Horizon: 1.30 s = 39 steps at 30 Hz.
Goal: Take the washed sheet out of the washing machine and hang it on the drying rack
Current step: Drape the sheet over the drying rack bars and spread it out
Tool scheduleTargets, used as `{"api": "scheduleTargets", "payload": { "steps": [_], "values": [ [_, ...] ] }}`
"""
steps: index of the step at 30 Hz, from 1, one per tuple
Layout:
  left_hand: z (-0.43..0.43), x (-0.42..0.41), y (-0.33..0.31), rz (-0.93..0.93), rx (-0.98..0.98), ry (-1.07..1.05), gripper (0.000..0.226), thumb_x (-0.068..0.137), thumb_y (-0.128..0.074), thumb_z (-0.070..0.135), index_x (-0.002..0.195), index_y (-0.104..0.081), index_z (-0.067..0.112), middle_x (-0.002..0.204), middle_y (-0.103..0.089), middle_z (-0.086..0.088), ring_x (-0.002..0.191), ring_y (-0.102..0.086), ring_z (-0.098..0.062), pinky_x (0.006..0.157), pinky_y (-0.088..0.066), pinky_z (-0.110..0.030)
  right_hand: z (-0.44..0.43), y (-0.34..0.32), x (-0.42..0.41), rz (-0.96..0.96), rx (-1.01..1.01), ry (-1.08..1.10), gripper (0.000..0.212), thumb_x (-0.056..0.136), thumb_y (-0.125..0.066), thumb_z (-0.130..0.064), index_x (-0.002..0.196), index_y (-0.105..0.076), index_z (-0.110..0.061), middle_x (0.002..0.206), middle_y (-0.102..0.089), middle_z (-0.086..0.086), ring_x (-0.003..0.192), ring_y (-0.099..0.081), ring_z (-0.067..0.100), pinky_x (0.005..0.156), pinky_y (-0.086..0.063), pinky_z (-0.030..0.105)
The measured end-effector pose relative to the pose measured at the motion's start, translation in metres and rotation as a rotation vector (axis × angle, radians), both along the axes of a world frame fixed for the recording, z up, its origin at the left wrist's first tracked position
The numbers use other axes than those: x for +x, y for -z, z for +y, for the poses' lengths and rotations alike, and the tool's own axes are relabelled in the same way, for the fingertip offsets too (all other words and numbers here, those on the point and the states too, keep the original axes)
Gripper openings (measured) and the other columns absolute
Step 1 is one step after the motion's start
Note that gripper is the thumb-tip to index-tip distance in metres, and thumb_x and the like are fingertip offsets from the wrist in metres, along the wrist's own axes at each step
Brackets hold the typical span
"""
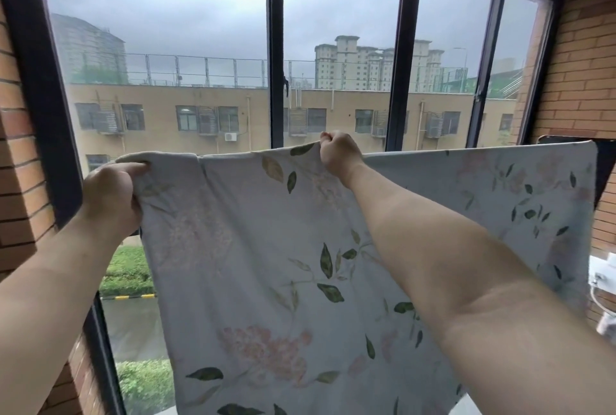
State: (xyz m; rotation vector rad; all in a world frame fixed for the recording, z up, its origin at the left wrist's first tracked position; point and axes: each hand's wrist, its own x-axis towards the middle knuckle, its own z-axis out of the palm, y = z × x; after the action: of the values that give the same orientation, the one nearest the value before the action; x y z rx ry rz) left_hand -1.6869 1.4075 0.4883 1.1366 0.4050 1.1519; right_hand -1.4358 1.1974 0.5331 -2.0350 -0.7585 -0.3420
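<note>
Sheet (266, 248) hangs spread before the window (276, 47), its top edge running left to right: my left hand (110, 194) grips the left corner, my right hand (338, 156) pinches the edge near mid-span, so the unheld right end lies well beyond my right hand.

Pale floral sheet (266, 248), leaf-printed, spread flat and hanging, top edge folded over, before the window.
</note>
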Motion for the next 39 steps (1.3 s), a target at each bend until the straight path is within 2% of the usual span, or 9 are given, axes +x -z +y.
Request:
{"api": "scheduleTargets", "payload": {
  "steps": [3, 5, 8, 11, 17, 21, 27, 30, 39],
  "values": [
    [-0.009, 0.001, 0.004, 0.052, 0.054, 0.023, 0.029, 0.092, -0.053, 0.004, 0.075, -0.074, 0.011, 0.075, -0.072, -0.006, 0.068, -0.072, -0.011, 0.057, -0.053, -0.019, 0.001, 0.0, -0.005, 0.001, -0.019, 0.003, 0.038, 0.104, -0.031, -0.032, 0.116, -0.061, -0.01, 0.114, -0.066, 0.013, 0.106, -0.061, 0.032, 0.099, -0.046, 0.05],
    [-0.012, 0.005, 0.007, 0.089, 0.106, 0.081, 0.022, 0.088, -0.058, 0.002, 0.099, -0.076, 0.008, 0.092, -0.074, -0.015, 0.087, -0.073, -0.025, 0.064, -0.059, -0.027, 0.002, 0.001, -0.008, 0.007, -0.033, 0.014, 0.038, 0.105, -0.031, -0.03, 0.12, -0.06, -0.01, 0.121, -0.064, 0.012, 0.11, -0.059, 0.031, 0.103, -0.043, 0.048],
    [-0.014, 0.013, 0.013, 0.158, 0.126, 0.118, 0.026, 0.085, -0.073, 0.012, 0.11, -0.07, 0.01, 0.106, -0.071, -0.017, 0.083, -0.071, -0.022, 0.063, -0.058, -0.03, 0.002, 0.002, -0.011, 0.004, -0.06, 0.024, 0.038, 0.105, -0.032, -0.029, 0.125, -0.059, -0.011, 0.128, -0.062, 0.01, 0.116, -0.057, 0.03, 0.107, -0.038, 0.046],
    [-0.024, 0.029, 0.015, 0.255, 0.188, 0.131, 0.037, 0.077, -0.083, 0.025, 0.107, -0.068, 0.008, 0.104, -0.07, -0.013, 0.079, -0.067, -0.019, 0.065, -0.058, -0.032, 0.0, 0.001, -0.01, 0.004, -0.074, 0.017, 0.036, 0.104, -0.035, -0.026, 0.124, -0.061, -0.011, 0.127, -0.063, 0.008, 0.116, -0.056, 0.03, 0.106, -0.039, 0.046],
    [-0.046, 0.066, 0.007, 0.434, 0.408, -0.088, 0.043, 0.068, -0.084, 0.051, 0.067, -0.057, 0.018, 0.068, -0.06, 0.003, 0.065, -0.057, -0.017, 0.057, -0.043, -0.026, -0.004, 0.002, -0.004, 0.037, -0.106, -0.022, 0.034, 0.104, -0.039, -0.029, 0.115, -0.063, -0.009, 0.116, -0.066, 0.012, 0.111, -0.058, 0.03, 0.103, -0.042, 0.044],
    [-0.074, 0.094, -0.003, 0.476, 0.53, -0.071, 0.05, 0.069, -0.083, 0.052, 0.066, -0.044, 0.02, 0.065, -0.053, 0.002, 0.061, -0.049, -0.015, 0.057, -0.042, -0.03, -0.016, -0.002, 0.01, 0.051, -0.138, -0.054, 0.03, 0.105, -0.041, -0.026, 0.084, -0.058, -0.014, 0.079, -0.057, -0.001, 0.08, -0.054, 0.018, 0.076, -0.044, 0.028],
    [-0.112, 0.147, -0.008, 0.477, 0.681, 0.077, 0.046, 0.077, -0.082, 0.03, 0.061, -0.04, 0.021, 0.064, -0.057, 0.001, 0.065, -0.057, -0.011, 0.052, -0.042, -0.023, -0.03, -0.009, 0.025, 0.047, -0.192, -0.112, 0.027, 0.104, -0.046, -0.026, 0.1, -0.069, -0.013, 0.079, -0.057, -0.01, 0.076, -0.051, 0.008, 0.07, -0.037, 0.018],
    [-0.124, 0.171, -0.008, 0.493, 0.699, 0.08, 0.038, 0.082, -0.076, 0.023, 0.065, -0.043, 0.02, 0.063, -0.05, 0.005, 0.059, -0.047, -0.011, 0.051, -0.037, -0.021, -0.032, -0.009, 0.034, 0.028, -0.22, -0.106, 0.027, 0.105, -0.044, -0.025, 0.096, -0.067, -0.012, 0.072, -0.054, -0.012, 0.065, -0.046, 0.001, 0.046, -0.032, 0.005],
    [-0.123, 0.192, -0.005, 0.551, 0.842, 0.051, 0.028, 0.089, -0.056, 0.015, 0.067, -0.041, 0.021, 0.065, -0.05, 0.001, 0.064, -0.046, -0.02, 0.059, -0.037, -0.033, -0.03, 0.0, 0.044, -0.132, -0.445, -0.019, 0.043, 0.102, -0.046, -0.04, 0.066, -0.055, -0.017, 0.07, -0.058, 0.001, 0.073, -0.054, 0.021, 0.065, -0.039, 0.03]
  ]
}}
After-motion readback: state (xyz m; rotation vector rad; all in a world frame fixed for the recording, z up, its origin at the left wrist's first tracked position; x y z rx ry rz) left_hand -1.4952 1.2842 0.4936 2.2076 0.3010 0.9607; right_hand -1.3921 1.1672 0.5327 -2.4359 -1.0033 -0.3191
